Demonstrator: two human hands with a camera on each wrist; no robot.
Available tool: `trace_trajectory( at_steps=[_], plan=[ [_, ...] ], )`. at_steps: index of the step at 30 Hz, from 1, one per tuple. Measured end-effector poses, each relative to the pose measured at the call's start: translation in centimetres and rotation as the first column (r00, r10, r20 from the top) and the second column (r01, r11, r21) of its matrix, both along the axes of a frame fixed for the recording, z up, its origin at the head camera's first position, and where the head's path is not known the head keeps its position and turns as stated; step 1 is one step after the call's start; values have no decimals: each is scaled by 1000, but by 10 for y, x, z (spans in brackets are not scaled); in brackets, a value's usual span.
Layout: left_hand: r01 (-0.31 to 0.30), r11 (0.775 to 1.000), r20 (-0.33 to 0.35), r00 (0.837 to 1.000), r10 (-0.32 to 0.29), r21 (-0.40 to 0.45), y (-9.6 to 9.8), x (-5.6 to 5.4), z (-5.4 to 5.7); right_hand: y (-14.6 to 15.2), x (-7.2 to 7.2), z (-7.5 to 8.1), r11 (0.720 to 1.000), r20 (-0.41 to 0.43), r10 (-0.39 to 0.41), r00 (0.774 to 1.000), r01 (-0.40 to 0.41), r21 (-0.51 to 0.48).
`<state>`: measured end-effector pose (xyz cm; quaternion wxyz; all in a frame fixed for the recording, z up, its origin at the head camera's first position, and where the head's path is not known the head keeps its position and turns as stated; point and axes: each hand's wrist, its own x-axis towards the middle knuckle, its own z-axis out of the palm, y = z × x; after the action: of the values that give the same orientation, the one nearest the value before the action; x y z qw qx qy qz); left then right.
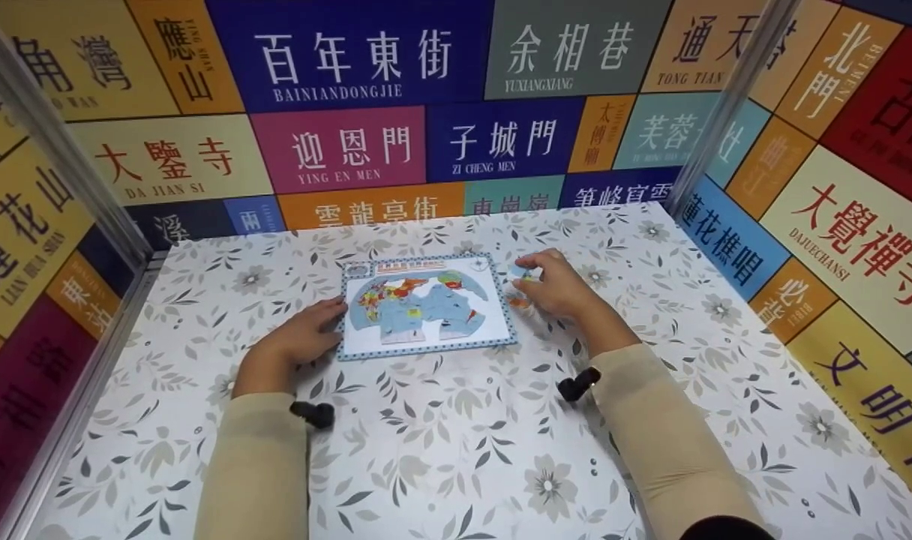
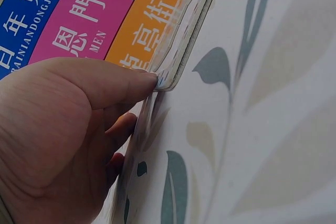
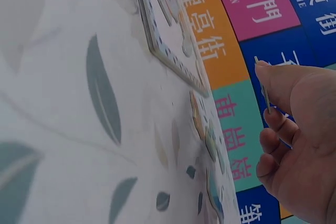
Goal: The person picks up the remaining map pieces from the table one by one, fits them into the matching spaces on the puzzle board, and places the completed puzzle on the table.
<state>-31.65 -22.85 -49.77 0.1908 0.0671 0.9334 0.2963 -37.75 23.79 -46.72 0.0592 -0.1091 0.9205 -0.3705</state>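
Observation:
A world-map jigsaw board (image 1: 360, 343) with a blue dotted border lies flat on the table. Several map pieces sit in it, and white gaps show at its lower left, lower middle and right. My left hand (image 1: 302, 330) rests at the board's left side, its thumb (image 2: 128, 80) touching the near corner and the other fingers lower beside it. To the right of the board, my right hand (image 1: 562, 289) pinches a thin jigsaw piece (image 3: 263, 88) between thumb and forefinger, raised off the table. In the right wrist view that piece appears edge-on, so its printed face is hidden.
Loose jigsaw pieces (image 1: 519, 304) lie on the table just right of the board, partly behind my right hand. A white tablecloth (image 1: 441, 450) with grey leaves and flowers covers the table. Panels with Chinese lettering (image 1: 336, 150) stand behind and along both sides.

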Motion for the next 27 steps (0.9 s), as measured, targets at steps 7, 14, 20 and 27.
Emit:
trace_trajectory(
  at_steps=[7, 14, 20, 27],
  plan=[
    [-1, 1000, 6, 1000, 1, 12, 0, -1, -3, -19, 4, 2, 998, -17, 41, 999, -41, 38],
    [-27, 999, 41, 999, 26, 21, 0, -1, -1, -39, 9, 9, 998, 18, 38, 999, -39, 53],
    [-14, 1000, 28, 1000, 13, 15, 0, 0, 1, -55, 12, 11, 997, 47, 50, 998, -53, 58],
    [-1, 1000, 16, 1000, 0, 8, 0, 0, 1, -72, 17, 10, 991, 0, 131, 991, -131, 31]
  ],
)
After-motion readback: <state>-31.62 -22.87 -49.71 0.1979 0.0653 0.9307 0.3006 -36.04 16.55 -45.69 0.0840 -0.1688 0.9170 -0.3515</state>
